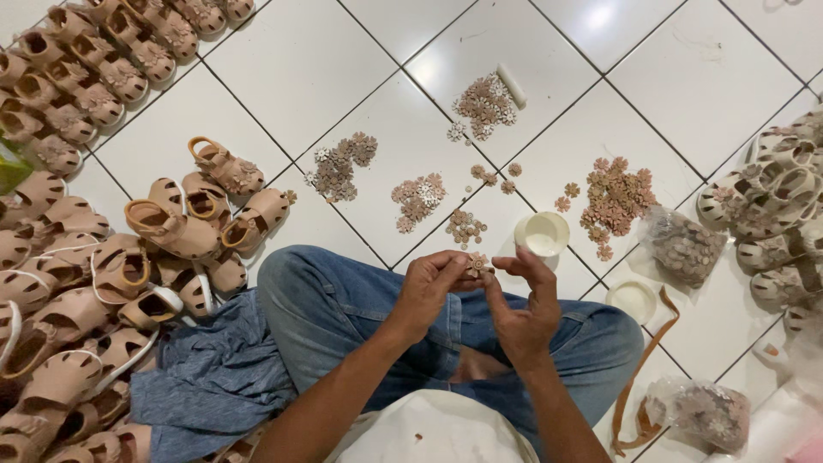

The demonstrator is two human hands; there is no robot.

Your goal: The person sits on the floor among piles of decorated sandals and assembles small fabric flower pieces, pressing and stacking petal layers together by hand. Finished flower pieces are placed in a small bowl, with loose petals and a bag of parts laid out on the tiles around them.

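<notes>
Flower piles (pixel 615 199), cup (pixel 542 233), sandals (pixel 184 230) around hands (pixel 480 296) with flower (pixel 477 263)

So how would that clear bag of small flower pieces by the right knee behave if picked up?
The clear bag looks thin and crumpled, so it would probably sag floppily. Its fill of small flower pieces would likely shift. It seems light, though packed full.

Looks like a small home footwear workshop, and I'm sitting cross-legged on the white tiled floor (pixel 300 60). Rows of tan kids' sandals (pixel 94 69) are at my left, pale ones (pixel 771 206) at my right. Sorted piles of flower trims (pixel 615 199) and bagged trims (pixel 683 246) lie ahead. There's also a small glue cup (pixel 543 233).
</notes>
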